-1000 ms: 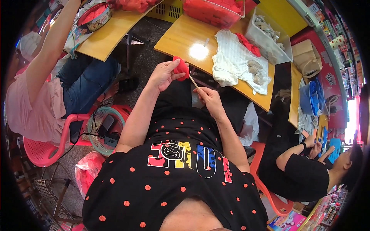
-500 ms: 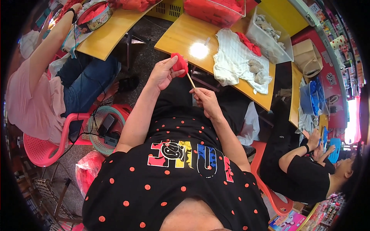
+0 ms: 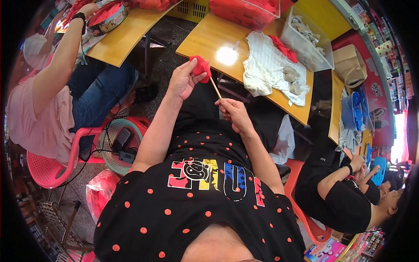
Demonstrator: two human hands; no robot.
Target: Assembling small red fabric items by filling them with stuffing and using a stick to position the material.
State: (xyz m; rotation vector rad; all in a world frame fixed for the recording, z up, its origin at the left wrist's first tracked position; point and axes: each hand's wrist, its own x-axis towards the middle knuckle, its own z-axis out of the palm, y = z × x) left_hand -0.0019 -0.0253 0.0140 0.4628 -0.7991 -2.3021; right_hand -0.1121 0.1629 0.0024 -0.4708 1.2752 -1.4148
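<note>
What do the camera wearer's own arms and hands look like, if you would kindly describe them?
The left hand and right hand are ungloved, and no watch or bracelet shows on either wrist. Both forearms are bare; the black top has short sleeves and scattered red-orange dots. Any small ring would be too fine to make out.

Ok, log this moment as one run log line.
left hand: holds red piece | right hand: grips thin stick | stick: far end at red piece | wooden table: white cloth on top
</note>
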